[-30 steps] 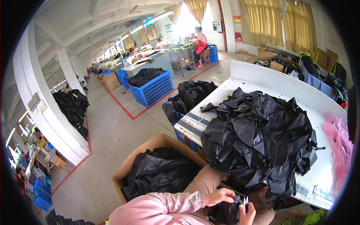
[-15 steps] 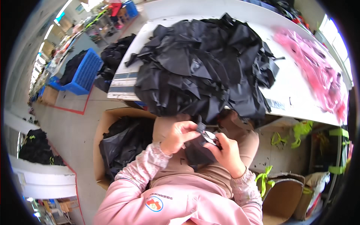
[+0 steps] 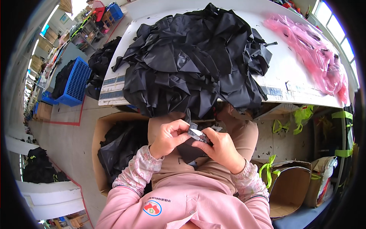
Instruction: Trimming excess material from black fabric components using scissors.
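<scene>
Above my lap, both hands work at a small black fabric piece [image 3: 189, 152]. My left hand [image 3: 170, 138] is closed, its thumb and fingers pinching the left edge of the piece. My right hand [image 3: 223, 147] is closed on the right side, its thumb lying along the dark material. Between the hands shows a pale, shiny strip [image 3: 198, 133]; whether it belongs to the piece or to a small tool I cannot tell. Just beyond my hands, a big heap of black fabric pieces [image 3: 190, 57] covers much of the white table [image 3: 108, 97] and hangs over its front edge.
A cardboard box [image 3: 100, 152] of black fabric stands left of my legs. Pink plastic film [image 3: 314, 53] lies on the table's right side. Two cartons, one an open cardboard box [image 3: 291, 191], stand at the lower right. A blue crate [image 3: 76, 82] sits on the floor farther left.
The black piece has been turned and both hands have drawn closer together on it. A silvery object by my right fingers showed more plainly before. The whole view has shifted slightly.
</scene>
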Demonstrator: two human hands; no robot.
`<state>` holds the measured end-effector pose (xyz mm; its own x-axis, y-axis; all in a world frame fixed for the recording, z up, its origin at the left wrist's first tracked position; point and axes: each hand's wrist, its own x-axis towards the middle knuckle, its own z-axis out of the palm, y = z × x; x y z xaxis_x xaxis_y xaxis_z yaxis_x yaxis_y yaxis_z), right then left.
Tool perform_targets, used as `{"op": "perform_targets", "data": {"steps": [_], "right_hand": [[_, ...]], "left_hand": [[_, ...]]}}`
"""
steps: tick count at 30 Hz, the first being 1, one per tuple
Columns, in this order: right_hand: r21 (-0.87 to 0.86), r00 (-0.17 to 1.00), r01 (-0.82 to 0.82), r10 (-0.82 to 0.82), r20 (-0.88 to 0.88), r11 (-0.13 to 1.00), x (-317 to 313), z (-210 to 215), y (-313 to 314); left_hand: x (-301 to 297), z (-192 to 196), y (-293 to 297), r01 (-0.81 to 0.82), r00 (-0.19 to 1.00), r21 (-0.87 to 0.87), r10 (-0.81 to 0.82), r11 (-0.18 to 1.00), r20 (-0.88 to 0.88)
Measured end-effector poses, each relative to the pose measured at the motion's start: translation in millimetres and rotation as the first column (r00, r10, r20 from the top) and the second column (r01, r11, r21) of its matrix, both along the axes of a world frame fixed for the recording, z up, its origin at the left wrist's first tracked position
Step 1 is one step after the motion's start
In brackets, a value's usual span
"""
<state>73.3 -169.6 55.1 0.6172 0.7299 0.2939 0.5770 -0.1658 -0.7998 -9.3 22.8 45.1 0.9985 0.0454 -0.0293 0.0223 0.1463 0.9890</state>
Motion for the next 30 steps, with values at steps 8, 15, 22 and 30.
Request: {"op": "perform_targets", "data": {"steps": [8, 15, 22, 30], "right_hand": [[-0.035, 0.989, -0.027, 0.022, -0.147, 0.999, 2.3, 3.6, -1.0], [-0.004, 0.997, 0.016, -0.016, -0.072, 1.000, -0.6, 2.8, 1.4], [-0.040, 1.000, 0.022, -0.022, 0.014, 0.999, -2.9, 2.7, -1.3], [-0.045, 0.978, 0.046, -0.036, 0.206, 0.998, -2.8, 2.5, -2.2]], "left_hand": [[0.5, 0.7, 0.9, 0.002, 0.999, 0.021, -0.003, 1.000, 0.044], [1.5, 1.3, -1.2, -0.003, 0.998, -0.010, 0.004, 1.000, 0.056], [-2.1, -1.8, -3.4, 0.021, 0.999, -0.022, -0.020, 1.000, 0.050], [-3.0, -4.6, -4.8, 0.014, 1.000, -0.013, -0.014, 1.000, 0.008]]}}
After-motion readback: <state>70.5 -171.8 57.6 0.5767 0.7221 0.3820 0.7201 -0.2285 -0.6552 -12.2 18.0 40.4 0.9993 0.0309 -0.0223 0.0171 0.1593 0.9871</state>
